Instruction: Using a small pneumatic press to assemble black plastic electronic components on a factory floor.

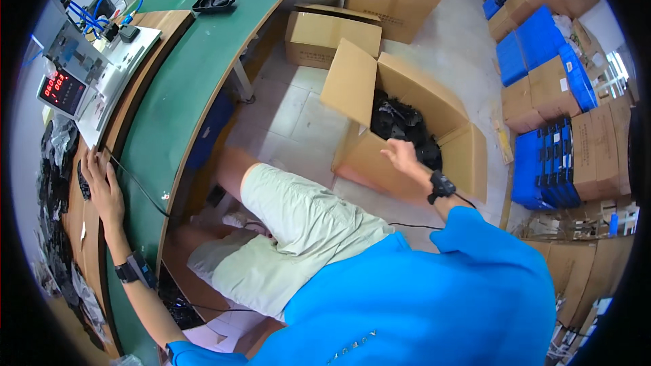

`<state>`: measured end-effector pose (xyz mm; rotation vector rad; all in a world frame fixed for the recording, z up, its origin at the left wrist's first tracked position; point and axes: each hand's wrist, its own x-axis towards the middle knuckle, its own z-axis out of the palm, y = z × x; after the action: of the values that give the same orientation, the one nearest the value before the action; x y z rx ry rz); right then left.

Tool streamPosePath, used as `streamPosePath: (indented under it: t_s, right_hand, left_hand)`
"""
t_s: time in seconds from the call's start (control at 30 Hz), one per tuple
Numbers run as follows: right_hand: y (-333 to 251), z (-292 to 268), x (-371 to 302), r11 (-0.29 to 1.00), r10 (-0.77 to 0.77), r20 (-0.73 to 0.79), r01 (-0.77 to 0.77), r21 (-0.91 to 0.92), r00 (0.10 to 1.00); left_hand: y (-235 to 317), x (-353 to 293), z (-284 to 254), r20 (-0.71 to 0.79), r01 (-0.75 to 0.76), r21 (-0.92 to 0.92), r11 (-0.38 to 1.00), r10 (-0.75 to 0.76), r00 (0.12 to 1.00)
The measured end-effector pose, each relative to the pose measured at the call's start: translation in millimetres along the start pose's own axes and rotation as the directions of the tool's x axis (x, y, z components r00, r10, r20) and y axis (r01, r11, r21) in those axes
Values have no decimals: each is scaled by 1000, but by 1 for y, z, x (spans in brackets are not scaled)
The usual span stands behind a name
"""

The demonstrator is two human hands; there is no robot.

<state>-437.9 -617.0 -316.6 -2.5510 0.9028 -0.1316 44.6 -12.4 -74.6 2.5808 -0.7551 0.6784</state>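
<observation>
My left hand point(104, 190) lies on the wooden board along the bench, fingers stretched out, beside a small black part point(83, 180) that shows past its edge. Whether the fingers press on that part is partly hidden. My right hand point(403, 157) hangs over the near side of an open cardboard box point(400, 175), its fingers loosely bent and apart, with nothing visible in them. Inside the box lies a heap of black moulded-looking parts point(400, 120), some in thin wrapping. Both wrists wear black bands, with cables trailing from them.
A bench machine point(68, 54) with blue tubes and a red-lit display point(62, 91) stands on the left. One black tray-like part point(214, 3) sits on the green tabletop point(156, 115). More cartons point(333, 34) stand on the floor ahead; blue crates point(542, 169) and boxes line the right.
</observation>
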Motion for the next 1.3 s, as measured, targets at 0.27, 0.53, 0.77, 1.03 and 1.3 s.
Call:
streamPosePath:
  t_s: [0.27,0.53,0.77,1.03,1.3]
  right_hand:
    - [87,-119,43,959,110,-52,-92,269,993]
    - [71,-22,-44,987,143,-6,-142,79,990]
    - [29,66,-111,988,155,23,-155,20,988]
    - [29,63,-41,723,237,425,-451,524,874]
    - [-23,86,51,500,456,532,-700,511,714]
  left_hand:
    - [0,3,12,15,-12,-22,1000,13,1000]
    - [7,6,5,22,-36,62,997,35,999]
    - [-3,3,6,32,-47,93,995,44,999]
    - [-3,8,13,12,-75,3,997,75,997]
    - [-18,9,12,10,-74,20,997,74,997]
